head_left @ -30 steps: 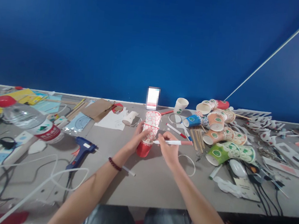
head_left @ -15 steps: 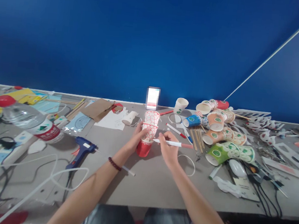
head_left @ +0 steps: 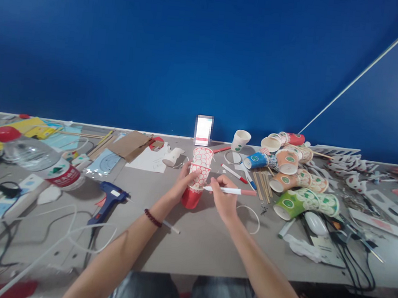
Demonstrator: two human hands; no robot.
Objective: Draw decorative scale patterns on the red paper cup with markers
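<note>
In the middle of the table, two red-and-white patterned paper cups [head_left: 192, 198] stand joined end to end as one column, the lower part solid red. My left hand [head_left: 183, 184] is wrapped round the column from the left, thumb across its front. A white marker pen [head_left: 228, 190] with a red end lies in the closed fingers of my right hand [head_left: 224, 200]. Its tip points left and is at the cups' side; whether it touches I cannot tell. Just behind the cups a phone-like screen [head_left: 203, 130] leans on the blue wall, its picture blurred out.
A blue glue gun [head_left: 111, 201] and a red-capped bottle [head_left: 41, 161] lie to the left. At right are several decorated paper cups [head_left: 296, 204], wooden sticks [head_left: 262, 185], other markers [head_left: 235, 173] and a white cup [head_left: 240, 140]. Cables [head_left: 353, 265] run over the front right edge.
Almost nothing differs. The cups have tilted or shifted very slightly in my left hand; the marker stays at about the same spot by their side.
</note>
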